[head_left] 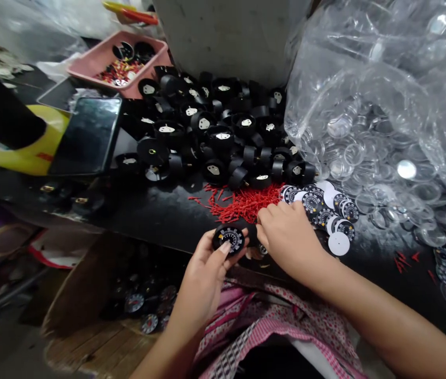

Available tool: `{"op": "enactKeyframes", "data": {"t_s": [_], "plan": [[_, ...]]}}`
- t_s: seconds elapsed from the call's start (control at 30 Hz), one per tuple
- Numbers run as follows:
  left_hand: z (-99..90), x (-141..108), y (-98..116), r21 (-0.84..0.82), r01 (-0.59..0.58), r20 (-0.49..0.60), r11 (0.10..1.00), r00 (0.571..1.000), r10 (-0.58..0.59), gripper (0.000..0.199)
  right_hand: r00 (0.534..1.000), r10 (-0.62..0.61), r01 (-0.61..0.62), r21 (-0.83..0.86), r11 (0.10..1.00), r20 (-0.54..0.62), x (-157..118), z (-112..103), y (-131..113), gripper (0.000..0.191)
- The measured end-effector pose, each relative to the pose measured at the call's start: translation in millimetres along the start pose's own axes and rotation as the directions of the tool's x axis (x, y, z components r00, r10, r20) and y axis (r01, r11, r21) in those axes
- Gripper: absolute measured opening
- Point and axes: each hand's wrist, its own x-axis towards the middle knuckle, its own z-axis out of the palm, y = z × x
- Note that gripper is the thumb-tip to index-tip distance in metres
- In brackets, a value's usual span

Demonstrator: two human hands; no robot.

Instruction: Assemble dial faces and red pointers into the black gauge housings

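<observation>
Bench [160,213]: dial [232,234] btwn L fingers [220,256]

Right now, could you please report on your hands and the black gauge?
Left hand: holding black gauge, numbered side showing. Right hand: beside red pieces, grip unclear. Dial discs heaped close by.

Numbers on the black dial [232,236] are too small to read

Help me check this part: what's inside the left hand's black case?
The case shows a black dial with white markings. The left thumb covers part; anything behind the dial is hidden.
</observation>
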Motion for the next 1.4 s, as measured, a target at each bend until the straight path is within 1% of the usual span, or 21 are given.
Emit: {"op": "enactKeyframes", "data": {"t_s": [0.03,0.07,0.13,0.2,0.27,0.33,0.43,0.5,0.57,0.63,0.67,0.7,0.8,0.93,1.0,1.07,1.13,1.17,1.27,1.4], "plan": [[1.9,0,0,-0.028,0.006,0.004,1.0,1.0,-0.006,0.016,1.0,-0.005,0.005,0.011,1.0,0.006,1,-1,0,0.016],[4.1,0,1,-0.061,0.019,0.013,0.998,1.0,-0.019,0.016,1.0,0.003,-0.004,0.058,0.998,0.009,0,-2,1,0.015],[9.7,-1,1,-0.135,0.095,0.055,0.986,0.995,-0.089,0.018,0.998,0.062,-0.064,0.242,0.968,0.013,-6,-4,4,0.013],[16.3,-1,2,-0.194,0.194,0.129,0.962,0.977,-0.171,0.02,0.99,0.142,-0.132,0.443,0.887,0.012,-13,-5,7,0.012],[22.6,0,0,-0.207,0.238,0.191,0.949,0.961,-0.199,0.02,0.981,0.194,-0.155,0.545,0.824,-0.014,-21,-4,9,0.01],[26.8,0,-3,-0.175,0.193,0.192,0.965,0.968,-0.159,0.019,0.975,0.208,-0.136,0.537,0.832,-0.075,-27,-3,10,0.009],[28.8,0,-8,-0.079,0.087,0.146,0.993,0.986,-0.075,0.019,0.97,0.177,-0.084,0.451,0.888,-0.169,-34,-2,10,0.009],[29.1,0,-9,-0.044,0.04,0.134,0.998,0.99,-0.034,0.024,0.965,0.169,-0.067,0.434,0.899,-0.2,-37,-5,11,0.012],[31.0,1,-9,-0.037,0.008,0.121,0.999,0.993,-0.003,0.035,0.965,0.185,-0.065,0.517,0.854,-0.184,-41,-8,11,0.013],[34.7,3,-9,-0.019,-0.001,0.115,1.0,0.993,0.003,0.041,0.968,0.201,-0.059,0.64,0.766,-0.152,-44,-12,11,0.012],[37.0,5,-10,0.001,0.005,0.129,1.0,0.992,-0.006,0.039,0.969,0.205,-0.056,0.681,0.73,-0.14,-45,-13,11,0.012],[39.3,6,-11,0.026,0.013,0.15,1.0,0.989,-0.016,0.035,0.969,0.209,-0.058,0.698,0.714,-0.134,-46,-14,11,0.012],[44.2,7,-15,0.101,-0.004,0.197,0.995,0.98,-0.016,0.025,0.967,0.226,-0.092,0.663,0.743,-0.119,-47,-15,10,0.012],[44.7,6,-15,0.192,-0.062,0.213,0.98,0.977,0.02,0.026,0.969,0.224,-0.11,0.637,0.763,-0.101,-48,-16,12,0.014],[43.6,4,-13,0.219,-0.096,0.218,0.971,0.975,0.047,0.024,0.97,0.223,-0.105,0.654,0.749,-0.1,-49,-17,12,0.014],[42.2,3,-12,0.21,-0.117,0.234,0.971,0.97,0.066,0.023,0.971,0.219,-0.093,0.698,0.71,-0.094,-50,-17,13,0.015],[41.1,2,-12,0.178,-0.112,0.259,0.978,0.964,0.063,0.023,0.972,0.215,-0.078,0.73,0.679,-0.096,-51,-17,14,0.016],[40.9,1,-12,0.169,-0.104,0.268,0.98,0.962,0.056,0.023,0.971,0.216,-0.076,0.731,0.678,-0.1,-52,-17,14,0.016],[42.1,0,-11,0.218,-0.113,0.259,0.969,0.964,0.055,0.023,0.967,0.226,-0.083,0.701,0.709,-0.114,-53,-17,13,0.016],[45.5,-2,-8,0.311,-0.195,0.225,0.93,0.966,0.127,0.019,0.967,0.225,-0.082,0.689,0.72,-0.119,-55,-19,11,0.017]]}}
